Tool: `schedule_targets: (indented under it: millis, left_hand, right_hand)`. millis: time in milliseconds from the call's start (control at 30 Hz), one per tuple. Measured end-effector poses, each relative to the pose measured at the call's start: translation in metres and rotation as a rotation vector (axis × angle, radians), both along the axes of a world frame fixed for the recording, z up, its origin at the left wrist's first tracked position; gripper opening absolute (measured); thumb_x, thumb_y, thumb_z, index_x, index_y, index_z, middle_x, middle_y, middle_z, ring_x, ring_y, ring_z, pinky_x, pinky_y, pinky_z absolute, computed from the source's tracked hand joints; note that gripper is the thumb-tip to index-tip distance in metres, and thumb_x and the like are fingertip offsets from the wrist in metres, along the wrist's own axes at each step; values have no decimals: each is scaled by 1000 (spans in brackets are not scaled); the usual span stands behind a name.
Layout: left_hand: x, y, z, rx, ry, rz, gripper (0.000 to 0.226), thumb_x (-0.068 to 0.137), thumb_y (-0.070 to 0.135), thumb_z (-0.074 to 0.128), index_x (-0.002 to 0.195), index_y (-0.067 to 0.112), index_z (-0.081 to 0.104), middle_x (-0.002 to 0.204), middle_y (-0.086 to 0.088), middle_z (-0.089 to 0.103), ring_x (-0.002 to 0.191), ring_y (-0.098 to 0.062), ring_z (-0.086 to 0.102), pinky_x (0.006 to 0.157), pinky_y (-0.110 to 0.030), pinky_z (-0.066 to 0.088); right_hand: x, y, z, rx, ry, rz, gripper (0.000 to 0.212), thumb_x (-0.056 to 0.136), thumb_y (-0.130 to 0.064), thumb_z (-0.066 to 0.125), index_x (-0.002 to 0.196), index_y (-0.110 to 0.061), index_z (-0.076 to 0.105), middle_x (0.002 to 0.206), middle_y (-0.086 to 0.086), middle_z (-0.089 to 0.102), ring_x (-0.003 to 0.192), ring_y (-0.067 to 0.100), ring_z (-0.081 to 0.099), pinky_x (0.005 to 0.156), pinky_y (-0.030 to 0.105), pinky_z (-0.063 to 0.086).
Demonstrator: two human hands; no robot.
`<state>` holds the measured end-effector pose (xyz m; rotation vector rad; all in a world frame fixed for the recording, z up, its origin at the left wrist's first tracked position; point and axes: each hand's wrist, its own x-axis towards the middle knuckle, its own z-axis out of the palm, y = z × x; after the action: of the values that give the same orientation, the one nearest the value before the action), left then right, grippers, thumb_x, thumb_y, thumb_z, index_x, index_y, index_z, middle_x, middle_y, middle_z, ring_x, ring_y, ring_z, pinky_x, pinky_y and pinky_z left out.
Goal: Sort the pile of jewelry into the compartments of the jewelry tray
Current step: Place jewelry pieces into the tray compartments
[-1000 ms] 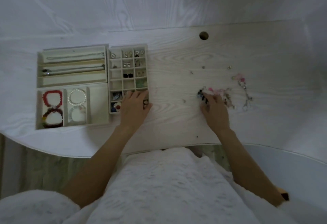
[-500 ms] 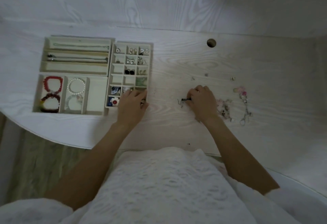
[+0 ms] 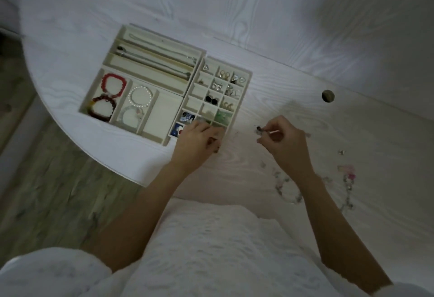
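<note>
Nearest, the person's two forearms reach out from a white garment onto the pale table. The step in hand looks like carrying one small piece from the pile to the tray; the next move calls for picking an open small compartment and lowering the piece in without snagging its wire.

The right hand has its fingers curled, thumb and fingertips pinching a small dark earring just above the table, near the tray's right edge. The left hand rests at the tray's near right corner, fingers loosely bent over the lowest cells; whether it holds anything I cannot tell.

The remaining jewelry lies scattered to the right. Farther off, the jewelry tray already holds bracelets, chains and earrings.
</note>
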<state>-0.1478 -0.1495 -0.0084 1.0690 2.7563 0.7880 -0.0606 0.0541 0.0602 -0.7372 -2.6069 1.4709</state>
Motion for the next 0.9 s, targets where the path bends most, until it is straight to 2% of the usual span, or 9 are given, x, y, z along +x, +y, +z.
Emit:
schedule_targets:
  millis: [67,133,233,333,533,667,800,900]
  left_hand:
    - [-6,-12,3,80,7,163,31,84,30,54,104,13,71,94,-4,68,88,-26,56,75,-35,44]
    - [-13,-30,2,101,-2,327,32,86,29,54,110,14,69,98,-5,67,90,-28,56,77,-37,45]
    - [-23,-54,-3,107,-97,457,32,84,19,61,115,15,66,103,-8,65,93,-30,58,83,-37,44]
    - [-28,-61,-5,109,-191,458,34,81,12,70,114,15,66,102,-9,65,89,-30,60,80,-40,49]
    - [-35,-61,-9,151,-219,467,33,82,12,69,115,16,67,101,-8,65,93,-29,59,79,-37,48]
    - [-39,-63,-14,160,-180,431,33,80,10,69,113,13,67,99,-10,65,89,-31,60,73,-36,49]
    - [-43,-66,-18,168,-184,408,32,81,11,70,112,12,66,97,-10,64,86,-30,60,69,-32,47]
    - [-46,-68,-20,176,-206,396,33,80,10,70,113,12,66,97,-10,63,86,-30,59,68,-33,47]
  right_hand:
    - [-16,-12,1,-27,13,58,11,83,-5,64,81,-12,56,75,7,68,71,16,68,66,39,56]
    - [-34,-28,2,-35,50,119,6,86,-9,64,86,-12,58,78,5,68,77,14,67,70,29,55]
    - [-63,-52,-2,-37,69,187,6,88,-13,63,94,-12,61,88,4,68,85,12,65,75,23,53]
    - [-87,-73,-12,-85,26,235,6,89,-15,63,94,-17,60,93,4,68,88,11,64,78,23,52]
    - [-114,-103,-38,-113,-101,289,7,89,-17,61,94,-20,58,101,2,66,97,10,61,78,20,48]
    - [-120,-113,-47,-98,-105,270,7,88,-13,61,94,-17,59,96,0,67,96,10,62,78,16,48]
    - [-124,-115,-42,-111,-103,264,9,89,-13,61,97,-15,60,98,1,68,94,10,63,83,24,51]
    - [-125,-115,-30,-145,-62,239,9,90,-12,60,98,-14,59,99,0,67,94,9,63,81,20,50]
